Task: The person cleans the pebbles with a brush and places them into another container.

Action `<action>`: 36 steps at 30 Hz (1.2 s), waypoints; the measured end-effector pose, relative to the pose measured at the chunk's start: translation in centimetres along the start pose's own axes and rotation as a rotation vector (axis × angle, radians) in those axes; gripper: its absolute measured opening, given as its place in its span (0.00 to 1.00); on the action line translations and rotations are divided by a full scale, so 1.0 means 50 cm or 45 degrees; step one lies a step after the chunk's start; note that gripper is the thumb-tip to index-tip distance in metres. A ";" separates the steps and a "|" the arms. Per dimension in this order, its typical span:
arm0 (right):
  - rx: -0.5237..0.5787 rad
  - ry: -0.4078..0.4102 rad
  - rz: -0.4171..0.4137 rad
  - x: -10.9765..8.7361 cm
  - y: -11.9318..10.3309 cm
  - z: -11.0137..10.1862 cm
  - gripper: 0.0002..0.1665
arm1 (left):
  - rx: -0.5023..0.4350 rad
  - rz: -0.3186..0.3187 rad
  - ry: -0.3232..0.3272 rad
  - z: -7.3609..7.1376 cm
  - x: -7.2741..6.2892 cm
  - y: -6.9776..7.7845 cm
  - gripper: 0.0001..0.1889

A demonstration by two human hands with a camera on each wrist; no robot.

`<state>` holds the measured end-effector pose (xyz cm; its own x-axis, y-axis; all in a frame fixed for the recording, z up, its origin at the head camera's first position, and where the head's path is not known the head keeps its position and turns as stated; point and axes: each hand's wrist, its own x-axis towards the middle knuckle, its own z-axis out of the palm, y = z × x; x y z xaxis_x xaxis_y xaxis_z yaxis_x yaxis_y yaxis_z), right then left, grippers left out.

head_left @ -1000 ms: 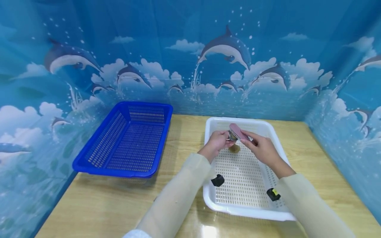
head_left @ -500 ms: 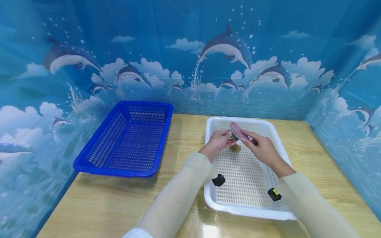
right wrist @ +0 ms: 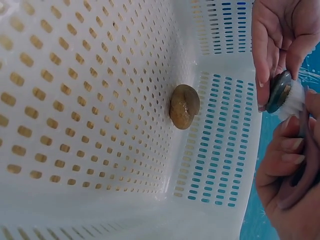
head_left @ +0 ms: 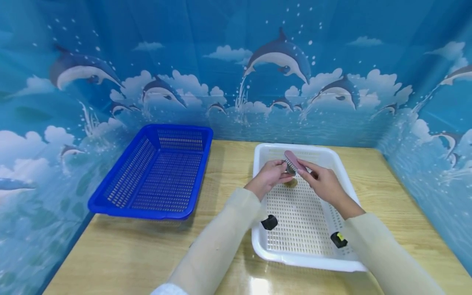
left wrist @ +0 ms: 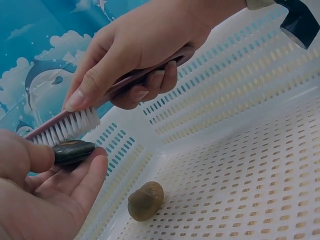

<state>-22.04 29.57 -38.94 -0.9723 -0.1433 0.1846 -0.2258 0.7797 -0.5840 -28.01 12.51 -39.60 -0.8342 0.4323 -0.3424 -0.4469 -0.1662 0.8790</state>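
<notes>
My left hand (head_left: 271, 174) pinches a dark, smooth stone (left wrist: 74, 153) between thumb and fingers, above the far part of the white basket (head_left: 258, 241). A lighter brown patch shows on the stone's upper face. My right hand (head_left: 322, 182) grips a pink-handled brush (head_left: 295, 159) with white bristles (left wrist: 67, 127). In both wrist views the bristles touch the stone. Below the hands, a brown, rounded stone (right wrist: 184, 106) with a lump on it lies on the perforated basket floor. The fingers partly cover the dark stone in the head view.
A blue perforated basket (head_left: 166, 180) stands to the left on the wooden table (head_left: 121, 250). A blue dolphin-print curtain (head_left: 228, 53) hangs behind and at both sides. Black wrist cameras (head_left: 269, 222) sit near the sleeves, over the white basket.
Both hands keep their holds over the same spot. The dark stone has turned slightly under the bristles, and the head view has shifted a little.
</notes>
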 end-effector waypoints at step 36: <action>-0.007 -0.033 0.000 -0.004 0.003 0.007 0.30 | -0.072 0.050 0.174 -0.007 -0.007 -0.001 0.19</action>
<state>-21.92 29.51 -39.34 -0.9735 -0.1594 0.1639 -0.2258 0.7832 -0.5794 -27.80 12.05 -39.64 -0.8858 0.3005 -0.3535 -0.4273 -0.2315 0.8739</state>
